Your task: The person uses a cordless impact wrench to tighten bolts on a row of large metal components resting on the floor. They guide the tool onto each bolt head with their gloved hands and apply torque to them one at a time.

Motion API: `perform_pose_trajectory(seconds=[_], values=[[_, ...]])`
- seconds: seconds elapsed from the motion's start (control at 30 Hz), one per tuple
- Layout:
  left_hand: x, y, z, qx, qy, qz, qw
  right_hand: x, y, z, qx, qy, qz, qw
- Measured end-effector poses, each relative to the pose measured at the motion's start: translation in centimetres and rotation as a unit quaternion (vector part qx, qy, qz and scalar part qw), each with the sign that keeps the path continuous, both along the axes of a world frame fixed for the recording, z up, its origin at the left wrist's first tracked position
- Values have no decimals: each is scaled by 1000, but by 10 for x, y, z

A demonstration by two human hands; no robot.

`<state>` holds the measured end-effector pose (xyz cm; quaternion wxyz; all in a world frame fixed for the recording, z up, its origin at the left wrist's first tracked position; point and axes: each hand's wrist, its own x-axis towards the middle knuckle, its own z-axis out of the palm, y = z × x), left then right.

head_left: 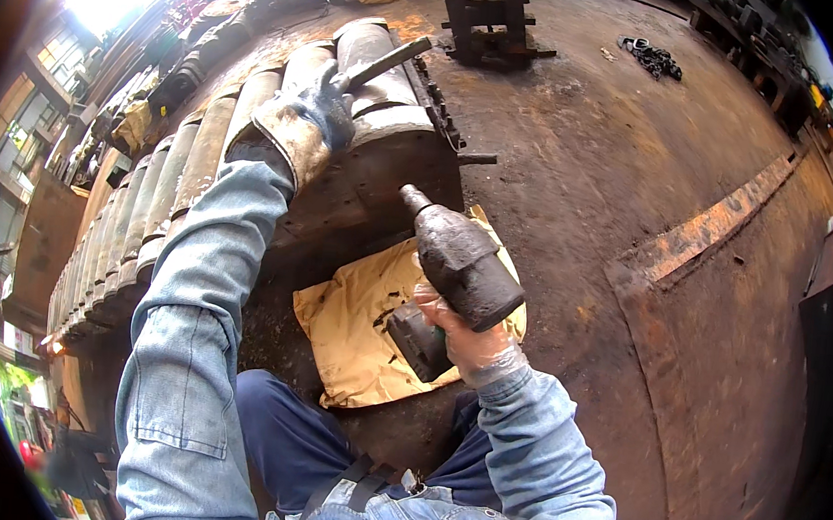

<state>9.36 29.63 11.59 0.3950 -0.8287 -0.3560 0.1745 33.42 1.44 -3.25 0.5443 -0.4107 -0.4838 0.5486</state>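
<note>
While dark bottle-shaped tool [465,261] is held over tan sheet [340,317], grip of right hand [471,339] wrapped round wide end, dark block [418,341] is laid on sheet; beyond, grey rod [390,63] is clasped by gloved left hand [318,118] at row of cylinders [202,153].

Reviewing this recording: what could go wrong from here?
The dark, bottle-shaped metal tool might slip: the right hand grips it through what looks like a thin, clear glove.
The left hand, in a soiled tan-and-blue glove, could be pinched if its straight brown-grey metal rod shifted against the rounded grey metal segment.
The crumpled yellow sheet on the floor could slide if stepped on.
</note>
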Motion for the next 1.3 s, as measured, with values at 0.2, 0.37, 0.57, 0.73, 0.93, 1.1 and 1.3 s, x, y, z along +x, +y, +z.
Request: perform_pose_trajectory(seconds=[0.2,0.37,0.57,0.73,0.93,1.1,1.3], values=[[14,15,-2,-38,-4,33,999,6,-3,20,-39,76,4,996],[24,19,4,-56,-4,55,997,17,4,40,-132,20,82,988],[30,26,0,-73,-18,72,995,23,5,30,-117,45,81,989],[15,12,8,-80,-30,103,991,27,0,19,-75,102,21,992],[6,12,14,-88,-51,118,988,25,-3,14,-83,195,-25,977],[-1,13,18,-93,-51,133,985,25,-3,19,-71,141,-21,987],[-3,22,15,-98,-52,144,983,31,5,14,-78,-5,32,996]])
